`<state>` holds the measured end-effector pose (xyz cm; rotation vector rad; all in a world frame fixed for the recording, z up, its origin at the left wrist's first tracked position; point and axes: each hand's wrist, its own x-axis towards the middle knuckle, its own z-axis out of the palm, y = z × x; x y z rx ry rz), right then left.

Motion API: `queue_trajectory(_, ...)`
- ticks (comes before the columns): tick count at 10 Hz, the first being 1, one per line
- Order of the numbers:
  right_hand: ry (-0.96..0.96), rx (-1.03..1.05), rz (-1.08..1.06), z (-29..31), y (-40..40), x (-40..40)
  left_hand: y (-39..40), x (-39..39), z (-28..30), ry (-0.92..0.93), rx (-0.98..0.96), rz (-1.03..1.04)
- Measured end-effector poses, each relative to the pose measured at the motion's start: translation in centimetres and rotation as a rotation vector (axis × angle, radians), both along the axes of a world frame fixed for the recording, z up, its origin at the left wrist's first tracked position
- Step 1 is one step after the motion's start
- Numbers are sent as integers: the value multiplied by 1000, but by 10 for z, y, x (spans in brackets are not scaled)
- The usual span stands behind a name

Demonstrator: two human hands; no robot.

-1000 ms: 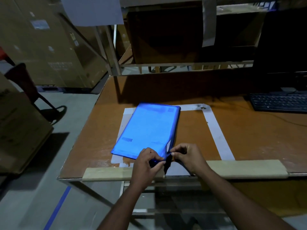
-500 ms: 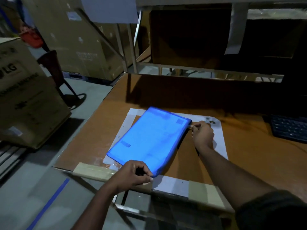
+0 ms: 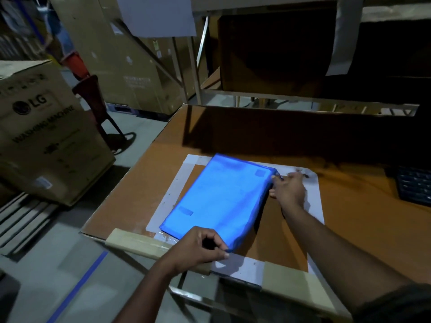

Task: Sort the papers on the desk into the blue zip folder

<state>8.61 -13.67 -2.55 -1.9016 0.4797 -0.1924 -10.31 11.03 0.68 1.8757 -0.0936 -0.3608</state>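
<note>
Both hands hold the blue folder flat on the bench.

The left hand curls its fingers and thumb round the folder's near corner, pinching it against the bench edge. The right hand is at the far corner, on the folder's right edge, fingertips bunched as though pinching the zip pull, though motion blur leaves that grip uncertain. The folder lies between the two hands, tilted, inside a frame of white tape on the brown top. A keyboard sits well to the right of the right hand. Left of the left hand, off the bench, stands a cardboard box on the floor, with a dark chair behind it.
</note>
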Motion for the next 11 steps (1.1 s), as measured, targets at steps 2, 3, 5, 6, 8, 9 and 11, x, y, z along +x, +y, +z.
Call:
queue_trajectory(2,73,-143,304,-11,25,-73,-44,6,-10,-55,-80,-24)
queue_trajectory(3,44,-166,235,-5,24,-90,-37,15,-12,-112,-65,58)
queue_trajectory(5,-5,-331,113,8,15,-131,25,28,-50,-452,516,377)
queue_trajectory(6,26,-422,137,9,20,-150,26,22,-53,-414,550,407)
queue_trajectory(8,9,-483,136,7,29,-176,26,15,-57,-393,445,359)
queue_trajectory(9,-2,-556,134,10,35,-183,26,14,-56,-394,428,359)
queue_trajectory(11,45,-664,231,24,32,-187,23,17,-46,-419,436,380)
